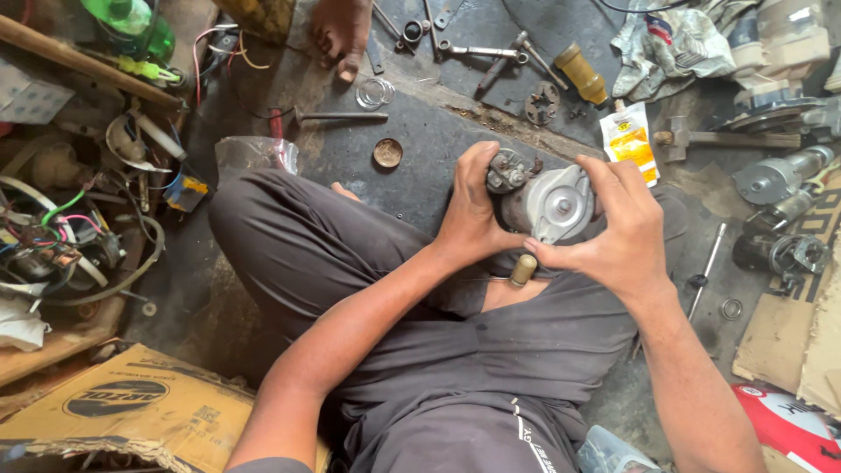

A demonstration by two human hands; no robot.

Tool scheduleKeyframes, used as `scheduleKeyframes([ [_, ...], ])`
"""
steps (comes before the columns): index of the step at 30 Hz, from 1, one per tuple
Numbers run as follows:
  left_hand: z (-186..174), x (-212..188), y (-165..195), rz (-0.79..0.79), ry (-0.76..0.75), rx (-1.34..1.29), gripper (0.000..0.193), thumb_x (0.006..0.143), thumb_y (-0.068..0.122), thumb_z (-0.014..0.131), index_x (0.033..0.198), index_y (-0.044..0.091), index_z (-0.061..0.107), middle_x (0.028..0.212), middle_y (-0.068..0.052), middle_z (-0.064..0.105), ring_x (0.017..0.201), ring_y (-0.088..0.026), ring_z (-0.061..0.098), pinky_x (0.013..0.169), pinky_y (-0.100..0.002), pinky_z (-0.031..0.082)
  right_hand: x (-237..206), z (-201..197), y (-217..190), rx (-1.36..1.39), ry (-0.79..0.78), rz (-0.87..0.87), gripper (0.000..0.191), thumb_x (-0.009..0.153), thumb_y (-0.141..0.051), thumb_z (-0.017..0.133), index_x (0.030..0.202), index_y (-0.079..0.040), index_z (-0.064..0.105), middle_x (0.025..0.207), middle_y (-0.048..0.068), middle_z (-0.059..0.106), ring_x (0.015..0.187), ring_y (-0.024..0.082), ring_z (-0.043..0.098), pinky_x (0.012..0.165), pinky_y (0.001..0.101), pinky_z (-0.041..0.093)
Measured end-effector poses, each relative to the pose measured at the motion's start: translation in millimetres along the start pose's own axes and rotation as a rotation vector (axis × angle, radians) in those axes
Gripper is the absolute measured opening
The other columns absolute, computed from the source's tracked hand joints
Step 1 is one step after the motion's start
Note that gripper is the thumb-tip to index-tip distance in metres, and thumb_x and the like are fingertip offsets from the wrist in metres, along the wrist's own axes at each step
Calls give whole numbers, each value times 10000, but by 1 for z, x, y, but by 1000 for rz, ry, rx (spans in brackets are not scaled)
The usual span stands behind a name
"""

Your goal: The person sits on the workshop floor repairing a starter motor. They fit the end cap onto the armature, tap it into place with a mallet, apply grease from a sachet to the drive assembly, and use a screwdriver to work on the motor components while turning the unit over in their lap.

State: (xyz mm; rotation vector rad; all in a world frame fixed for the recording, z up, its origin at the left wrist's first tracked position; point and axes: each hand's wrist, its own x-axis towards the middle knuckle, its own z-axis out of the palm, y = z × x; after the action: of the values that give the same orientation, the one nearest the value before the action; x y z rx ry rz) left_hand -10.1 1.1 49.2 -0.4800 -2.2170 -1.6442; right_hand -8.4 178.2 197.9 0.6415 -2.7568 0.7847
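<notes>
Much of the motor (547, 203) was hidden from us; the left hand (473, 210) wrapped its left end and the right hand (618, 232) covered its right side and lower edge, so we saw only the round grey face with a small hub in the middle and a darker knobbly part at the upper left. We could not make out how long the body was, since it ran away behind the palms; its round face was turned up towards the camera and its long axis seemed to point down towards the lap, though we could not tell the tilt exactly. The motor sat above the person's crossed legs in grey trousers (350, 263), held clear of the floor; the fingers of both hands were curled and clamped on it, the left thumb lying along its near side, the right thumb pressed under its lower rim. Just below it a small tan cylinder (523, 269) poked out between the wrists; whether it was joined to the motor we could not tell. At the top edge a bare foot (340, 33) was cut off by the frame; beside it lay spanners (477, 51), a yellow-brown bottle (581, 74) and a yellow and white sachet (631, 140) on the dark mat (438, 140).
</notes>
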Motion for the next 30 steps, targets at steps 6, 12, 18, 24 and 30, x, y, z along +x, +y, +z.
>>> scheduleKeyframes([
  [6,-2,-2,-2,5,2,-11,1393,548,456,999,1592,140,133,1542,-220,323,1452,-423,374,1251,-526,332,0,4,1,-2,-3,26,876,590,-407,977,1273,29,646,1004,109,586,776,219,568,693,348,487],
  [12,-5,-1,2,-1,13,10,1398,560,497,980,1591,138,107,1538,-242,310,1446,-442,371,1249,-536,323,3,8,-1,-23,1,7,849,593,-399,983,1255,18,651,962,94,562,768,222,568,696,358,483],
  [18,-1,-6,13,-26,67,126,1370,598,463,952,1588,83,85,1559,-278,254,1460,-496,304,1247,-627,241,9,6,-12,-40,-59,58,854,591,-337,956,1282,25,609,1044,158,562,892,306,603,769,401,511],
  [24,27,-11,20,-43,221,286,1046,840,165,752,1654,92,100,1612,-277,188,1513,-500,244,1288,-625,208,8,11,-21,-54,-129,108,931,601,-342,963,1337,41,540,1164,221,566,1059,407,611,882,469,512],
  [30,22,-12,18,7,283,173,1093,773,320,805,1609,91,140,1587,-260,239,1471,-497,283,1262,-642,233,14,17,-21,-20,-89,7,819,583,-254,928,1274,5,574,1143,188,588,1054,378,629,912,455,522],
])
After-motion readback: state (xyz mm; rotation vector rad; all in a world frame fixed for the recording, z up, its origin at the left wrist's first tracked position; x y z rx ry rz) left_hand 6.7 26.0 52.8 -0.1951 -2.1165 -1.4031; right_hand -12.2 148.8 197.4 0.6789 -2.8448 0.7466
